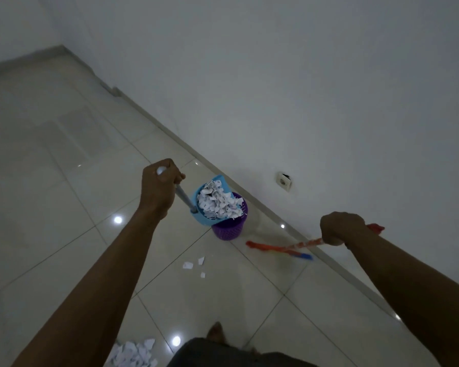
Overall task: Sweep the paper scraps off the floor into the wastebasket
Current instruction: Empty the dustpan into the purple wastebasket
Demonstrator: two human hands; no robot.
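light: dim, grey cast | glare: sm bright spots on floor | blur: broom head soft | edges: wide-angle bend

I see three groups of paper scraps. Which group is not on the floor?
The heap in the blue dustpan, above the purple wastebasket. The three loose scraps and the pile at the bottom edge lie on the tiles.
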